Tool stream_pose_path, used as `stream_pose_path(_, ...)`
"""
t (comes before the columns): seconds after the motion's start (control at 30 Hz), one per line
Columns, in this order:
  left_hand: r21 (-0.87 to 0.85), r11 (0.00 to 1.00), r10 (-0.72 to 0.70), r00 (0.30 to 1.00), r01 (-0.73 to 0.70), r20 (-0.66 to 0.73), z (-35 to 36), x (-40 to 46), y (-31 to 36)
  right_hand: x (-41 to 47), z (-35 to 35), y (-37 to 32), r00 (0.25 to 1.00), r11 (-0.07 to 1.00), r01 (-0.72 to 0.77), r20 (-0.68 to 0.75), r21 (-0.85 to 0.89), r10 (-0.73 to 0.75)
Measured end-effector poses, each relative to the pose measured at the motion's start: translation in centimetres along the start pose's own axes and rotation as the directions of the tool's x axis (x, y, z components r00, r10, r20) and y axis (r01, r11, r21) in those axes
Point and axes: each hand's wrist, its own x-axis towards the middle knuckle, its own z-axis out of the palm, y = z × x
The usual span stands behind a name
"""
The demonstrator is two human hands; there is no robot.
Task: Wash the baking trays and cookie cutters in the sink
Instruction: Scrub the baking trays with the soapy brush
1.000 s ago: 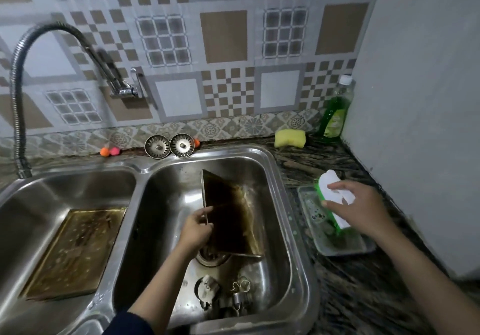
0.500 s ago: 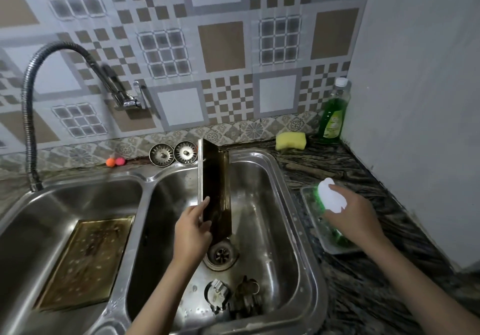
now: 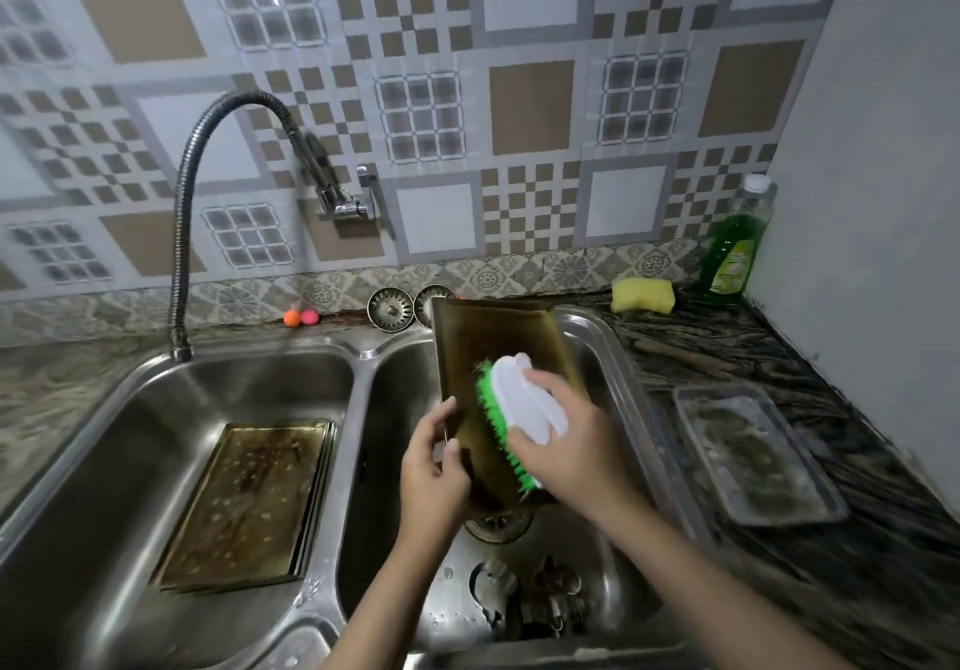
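Note:
A dark, greasy baking tray [image 3: 498, 342] stands tilted on end in the right sink basin [image 3: 597, 539]. My left hand [image 3: 434, 477] grips its left edge. My right hand [image 3: 566, 440] holds a white scrub brush with green bristles [image 3: 519, 414] and presses it against the tray's face. More stained trays [image 3: 249, 508] lie flat in the left basin. Several metal cookie cutters [image 3: 535, 596] sit at the bottom of the right basin, near the drain [image 3: 498, 521].
A flexible tap [image 3: 208, 149] arches over the left basin. On the counter to the right are a clear rectangular dish [image 3: 753, 456], a yellow sponge [image 3: 642, 295] and a green soap bottle [image 3: 735, 248]. Two strainers [image 3: 392, 308] lean against the backsplash.
My right hand carried the brush from the counter dish over to the tray and set it on the tray's face. My left hand turned the tray to face me.

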Motion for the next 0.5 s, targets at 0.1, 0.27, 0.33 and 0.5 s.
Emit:
stream_pose_path(0.1, -0.113, 0.989, -0.102, 0.993, 0.095, -0.065, -1.0, -0.4, 0.1, 1.2, 2.3, -0.3, 0.982, 0.986, 0.147, 0.129, -0.080, -0.136)
stream_pose_path(0.27, -0.130, 0.982, -0.152, 0.984, 0.139, -0.095, -3.4, -1.5, -0.8, 6.4, 2.3, -0.6, 0.996, 0.981, -0.082, -0.032, -0.174, 0.078)
stream_pose_path(0.33, -0.127, 0.983, -0.150, 0.982, 0.136, -0.113, -3.8, -1.0, -0.7, 5.0, 4.8, -2.4, 1.000, 0.989, 0.004, 0.015, -0.151, -0.002)
stream_pose_path(0.5, -0.195, 0.965, -0.219, 0.946, 0.175, -0.238, -6.4, 0.2, -1.2, 4.9, 6.6, -2.9, 0.971, 0.970, 0.155, 0.210, -0.187, -0.114)
